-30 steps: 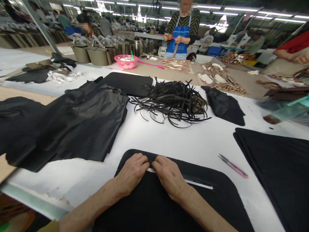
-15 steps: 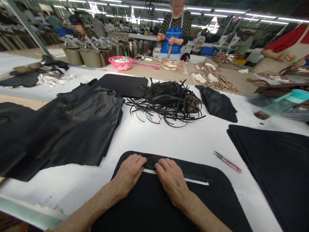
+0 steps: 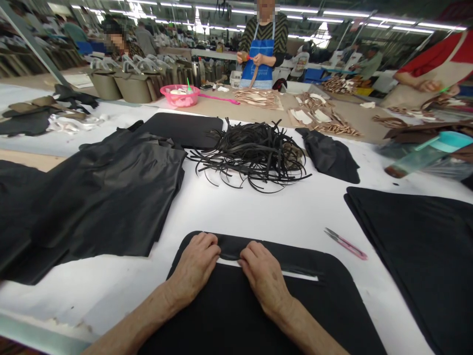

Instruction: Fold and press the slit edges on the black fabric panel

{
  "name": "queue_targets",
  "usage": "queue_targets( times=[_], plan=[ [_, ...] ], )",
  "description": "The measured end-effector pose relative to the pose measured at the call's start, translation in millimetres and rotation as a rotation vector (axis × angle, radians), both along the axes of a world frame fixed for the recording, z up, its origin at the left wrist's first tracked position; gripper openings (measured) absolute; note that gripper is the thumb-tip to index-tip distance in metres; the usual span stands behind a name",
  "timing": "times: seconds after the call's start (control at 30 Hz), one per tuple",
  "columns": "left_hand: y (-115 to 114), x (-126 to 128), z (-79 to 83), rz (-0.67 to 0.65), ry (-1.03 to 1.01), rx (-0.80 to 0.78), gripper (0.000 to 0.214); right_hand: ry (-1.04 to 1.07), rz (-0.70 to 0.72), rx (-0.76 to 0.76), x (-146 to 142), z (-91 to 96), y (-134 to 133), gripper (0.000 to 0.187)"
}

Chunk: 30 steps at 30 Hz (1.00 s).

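A black fabric panel [image 3: 236, 315] with rounded corners lies on the white table [image 3: 258, 212] right in front of me. A long slit [image 3: 299, 274] runs across its upper part and shows white beneath. My left hand [image 3: 195, 268] and my right hand [image 3: 264, 276] rest side by side on the panel. Their fingers curl over and pinch the folded black edge above the slit. The two hands are a short gap apart.
Pink-handled snips [image 3: 345, 244] lie right of the panel. A tangle of black strips [image 3: 254, 153] sits behind it. Black fabric stacks lie at left [image 3: 99, 197] and right [image 3: 417, 241]. A pink bowl [image 3: 182, 94] and tan pieces [image 3: 321, 121] lie farther back. A person in a blue apron [image 3: 258, 54] stands opposite.
My hands have slid slightly apart along the folded edge above the slit. The view has shifted a little, so things on the table sit further left.
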<state>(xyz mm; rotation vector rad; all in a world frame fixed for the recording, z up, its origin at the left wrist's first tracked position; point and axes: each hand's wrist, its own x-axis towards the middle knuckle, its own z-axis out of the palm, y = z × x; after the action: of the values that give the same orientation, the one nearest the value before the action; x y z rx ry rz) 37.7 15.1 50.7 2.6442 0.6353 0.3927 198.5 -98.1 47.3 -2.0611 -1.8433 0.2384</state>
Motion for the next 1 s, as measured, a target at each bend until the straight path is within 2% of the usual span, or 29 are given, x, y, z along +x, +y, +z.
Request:
queue_targets(
  times=[0.4,0.67,0.73,0.87,0.93,1.0],
  plan=[
    [-2.5,0.5,-4.4,0.011,0.002,-0.048,0.017,-0.191,-0.007,-0.012,-2.7,-4.9,4.1,0.014],
    [-4.8,6.3,-1.1,0.066,0.024,-0.109,0.017,-0.191,-0.048,-0.071,-6.1,0.1,6.1,0.015],
    [-4.5,4.9,1.9,0.096,-0.004,-0.162,0.015,-0.163,-0.030,-0.066,-3.9,1.3,4.7,0.013],
    [-1.9,-0.3,9.9,0.234,-0.187,-0.385,0.020,-0.158,0.006,-0.026,1.1,0.6,0.5,0.009],
    [-1.5,-2.9,12.4,0.179,-0.201,-0.414,0.026,-0.183,0.034,-0.006,2.9,-0.6,-1.2,0.007],
    [-2.3,-4.7,12.0,0.045,-0.143,-0.355,0.028,-0.221,0.083,0.011,3.8,-1.7,-2.3,0.008]
  ],
)
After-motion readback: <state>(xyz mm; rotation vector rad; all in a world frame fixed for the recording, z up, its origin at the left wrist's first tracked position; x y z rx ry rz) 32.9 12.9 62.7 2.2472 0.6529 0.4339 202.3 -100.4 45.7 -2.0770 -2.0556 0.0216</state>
